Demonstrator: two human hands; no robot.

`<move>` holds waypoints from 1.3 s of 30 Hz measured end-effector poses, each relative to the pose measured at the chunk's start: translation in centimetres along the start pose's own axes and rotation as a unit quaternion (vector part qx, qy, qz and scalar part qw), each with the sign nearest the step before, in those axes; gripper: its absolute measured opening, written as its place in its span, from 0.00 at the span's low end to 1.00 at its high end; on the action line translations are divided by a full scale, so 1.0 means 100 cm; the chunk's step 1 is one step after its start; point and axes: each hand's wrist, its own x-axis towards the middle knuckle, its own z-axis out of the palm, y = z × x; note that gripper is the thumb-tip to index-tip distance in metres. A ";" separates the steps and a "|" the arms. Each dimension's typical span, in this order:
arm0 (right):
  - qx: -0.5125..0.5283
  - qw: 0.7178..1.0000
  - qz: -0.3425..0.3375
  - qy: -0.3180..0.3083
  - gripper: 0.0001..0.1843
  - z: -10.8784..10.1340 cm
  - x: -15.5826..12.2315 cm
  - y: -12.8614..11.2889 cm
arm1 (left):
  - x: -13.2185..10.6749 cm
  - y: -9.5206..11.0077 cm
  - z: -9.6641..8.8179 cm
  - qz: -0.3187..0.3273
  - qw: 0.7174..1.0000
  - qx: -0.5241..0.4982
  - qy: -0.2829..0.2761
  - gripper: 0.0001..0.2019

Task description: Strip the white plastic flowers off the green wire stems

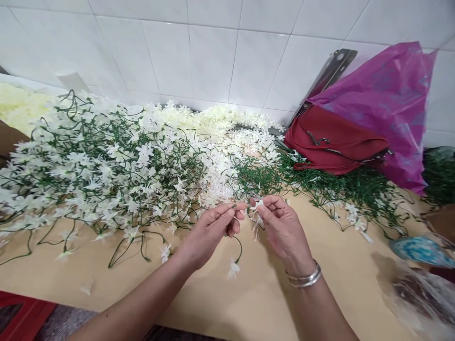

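Note:
My left hand (212, 229) pinches a thin green wire stem (239, 246) that curls down to a small white flower (233, 269) hanging over the tan tabletop (249, 293). Close beside it, my right hand (280, 225), with silver bangles at the wrist, pinches a small white artificial blossom (256, 205) between thumb and fingers, with more petals dangling below. The two hands almost touch. Just behind them lies a big heap of white flowers on green stems (106, 170).
Loose white blossoms (227, 128) pile against the tiled wall. Bare green stems (341, 189) spread to the right. A dark red bag (334, 142) and a magenta plastic bag (394, 99) sit at the back right. Clear plastic wrapping (419, 289) lies at the right edge.

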 end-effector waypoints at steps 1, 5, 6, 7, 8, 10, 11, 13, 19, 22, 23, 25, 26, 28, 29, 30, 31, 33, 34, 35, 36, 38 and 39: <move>0.000 1.000 0.012 -0.009 0.16 0.000 -0.001 0.000 | -0.001 -0.001 -0.001 0.000 1.000 0.010 -0.006 0.16; 0.000 0.998 0.054 -0.042 0.15 0.001 -0.003 0.000 | -0.003 -0.005 -0.003 -0.014 1.000 0.014 0.011 0.19; 0.001 0.997 0.061 -0.049 0.14 0.001 -0.003 0.000 | -0.003 -0.007 -0.004 -0.012 1.000 0.015 0.014 0.17; 0.001 0.996 0.064 -0.056 0.14 0.002 -0.003 0.000 | -0.003 -0.008 -0.004 -0.004 1.000 0.018 0.014 0.15; 0.001 0.996 0.066 -0.065 0.14 0.002 -0.003 0.000 | -0.003 -0.009 -0.005 0.007 1.000 0.024 0.015 0.14; -0.001 0.994 0.069 -0.082 0.13 0.003 -0.004 0.000 | -0.003 -0.010 -0.006 0.032 0.998 0.041 0.021 0.13; -0.004 0.993 0.071 -0.089 0.14 0.004 -0.004 0.000 | -0.003 -0.010 -0.006 0.041 0.998 0.048 0.025 0.13; -0.014 0.992 0.079 -0.098 0.16 0.006 -0.006 -0.001 | -0.003 -0.010 -0.006 0.055 0.996 0.057 0.034 0.12; -0.024 0.987 0.100 -0.127 0.17 0.010 -0.008 -0.001 | -0.004 -0.008 -0.003 0.062 0.994 0.077 0.034 0.10; -0.021 0.983 0.111 -0.143 0.16 0.008 -0.008 0.000 | -0.005 -0.008 -0.003 0.062 0.993 0.092 0.030 0.09; -0.018 0.983 0.116 -0.143 0.16 0.007 -0.008 0.000 | -0.005 -0.008 -0.004 0.062 0.993 0.096 0.030 0.09; -0.016 0.983 0.123 -0.138 0.16 0.006 -0.008 -0.001 | -0.005 -0.008 -0.004 0.060 0.993 0.099 0.034 0.10; -0.019 0.983 0.124 -0.134 0.16 0.005 -0.008 -0.002 | -0.005 -0.008 -0.005 0.058 0.993 0.100 0.037 0.10; -0.032 0.984 0.120 -0.129 0.17 0.004 -0.007 -0.003 | -0.006 -0.009 -0.006 0.055 0.992 0.112 0.036 0.11; -0.040 0.984 0.116 -0.129 0.17 0.004 -0.007 -0.004 | -0.006 -0.009 -0.006 0.053 0.991 0.122 0.033 0.11; -0.047 0.984 0.116 -0.130 0.17 0.004 -0.007 -0.004 | -0.007 -0.010 -0.006 0.053 0.989 0.133 0.028 0.11; -0.052 0.983 0.119 -0.131 0.17 0.004 -0.007 -0.004 | -0.007 -0.011 -0.007 0.052 0.988 0.144 0.022 0.12; -0.058 0.980 0.131 -0.135 0.17 0.004 -0.007 -0.004 | -0.008 -0.013 -0.008 0.051 0.987 0.154 0.013 0.12; -0.057 0.979 0.137 -0.137 0.17 0.003 -0.007 -0.004 | -0.008 -0.014 -0.009 0.050 0.987 0.153 0.010 0.13; -0.056 0.979 0.140 -0.138 0.17 0.003 -0.008 -0.004 | -0.008 -0.016 -0.010 0.049 0.987 0.152 0.007 0.13; -0.055 0.979 0.141 -0.138 0.17 0.003 -0.008 -0.004 | -0.008 -0.017 -0.011 0.048 0.987 0.150 0.006 0.13; -0.058 0.979 0.141 -0.138 0.17 0.002 -0.008 -0.005 | -0.008 -0.017 -0.012 0.050 0.988 0.147 0.008 0.14; -0.064 0.979 0.139 -0.138 0.17 0.002 -0.008 -0.005 | -0.008 -0.017 -0.012 0.051 0.988 0.146 0.008 0.14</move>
